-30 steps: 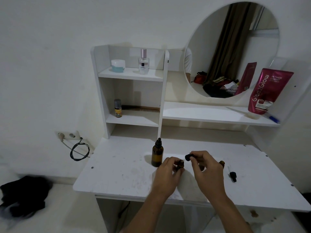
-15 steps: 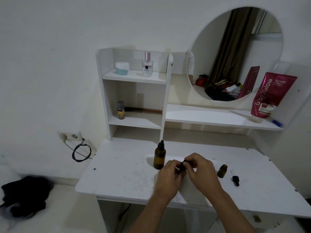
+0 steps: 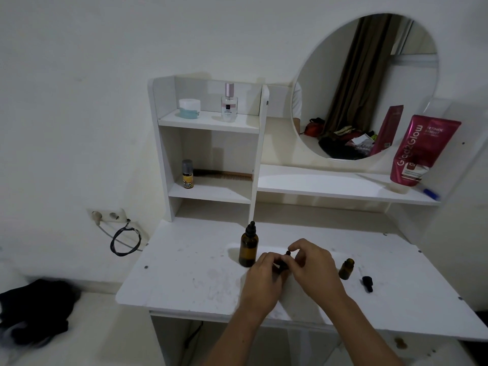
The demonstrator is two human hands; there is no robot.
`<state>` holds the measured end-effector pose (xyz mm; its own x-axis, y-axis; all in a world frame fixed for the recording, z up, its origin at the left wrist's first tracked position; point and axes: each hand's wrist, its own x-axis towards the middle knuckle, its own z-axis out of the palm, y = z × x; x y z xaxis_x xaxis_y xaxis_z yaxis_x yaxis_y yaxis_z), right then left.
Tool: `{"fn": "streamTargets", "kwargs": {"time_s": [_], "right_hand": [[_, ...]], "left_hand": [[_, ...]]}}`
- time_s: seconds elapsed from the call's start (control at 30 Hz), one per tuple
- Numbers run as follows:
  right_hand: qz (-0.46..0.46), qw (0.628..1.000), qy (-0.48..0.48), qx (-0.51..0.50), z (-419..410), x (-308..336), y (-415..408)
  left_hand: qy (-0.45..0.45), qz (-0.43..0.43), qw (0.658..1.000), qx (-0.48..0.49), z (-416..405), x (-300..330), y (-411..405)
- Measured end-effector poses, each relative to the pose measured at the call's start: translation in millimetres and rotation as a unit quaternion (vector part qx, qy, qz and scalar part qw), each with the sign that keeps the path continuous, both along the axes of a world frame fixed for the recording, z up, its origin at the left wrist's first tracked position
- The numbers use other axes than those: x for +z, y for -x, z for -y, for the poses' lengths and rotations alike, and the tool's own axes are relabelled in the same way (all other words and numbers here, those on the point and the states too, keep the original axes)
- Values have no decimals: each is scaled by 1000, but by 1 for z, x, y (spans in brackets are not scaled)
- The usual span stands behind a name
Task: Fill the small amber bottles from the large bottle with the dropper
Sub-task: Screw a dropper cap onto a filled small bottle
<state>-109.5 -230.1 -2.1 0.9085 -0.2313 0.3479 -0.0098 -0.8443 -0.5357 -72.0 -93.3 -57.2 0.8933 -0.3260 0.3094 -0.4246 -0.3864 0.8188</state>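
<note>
Our left hand grips a small amber bottle on the white table, while our right hand pinches the black dropper cap on its top. The large amber bottle stands upright just left of the hands. A second small bottle stands open to the right, its loose dropper lying beside it.

The right hand has brought the black dropper cap down from beside the small amber bottle onto its mouth, meeting the left hand
</note>
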Motion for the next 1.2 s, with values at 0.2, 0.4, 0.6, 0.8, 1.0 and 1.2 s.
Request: {"fn": "streamTargets", "kwargs": {"time_s": [0.2, 0.4, 0.6, 0.8, 1.0, 1.2], "right_hand": [[32, 998, -19, 41, 0, -5, 2], [26, 999, -13, 30, -4, -10, -3], [29, 998, -53, 27, -3, -6, -2], [20, 999, -28, 11, -4, -8, -8], [-33, 998, -25, 51, 2, -2, -10], [-24, 998, -21, 50, 2, -7, -11]], "left_hand": [[0, -1, 1000, -5, 1, 1, 0], [4, 5, 1000, -7, 1, -2, -3], [13, 4, 1000, -9, 1, -2, -1], [12, 8, 1000, -6, 1, -4, -3], [13, 5, 1000, -6, 2, -7, -5], [-1, 5, 1000, 0, 3, -7, -5]]}}
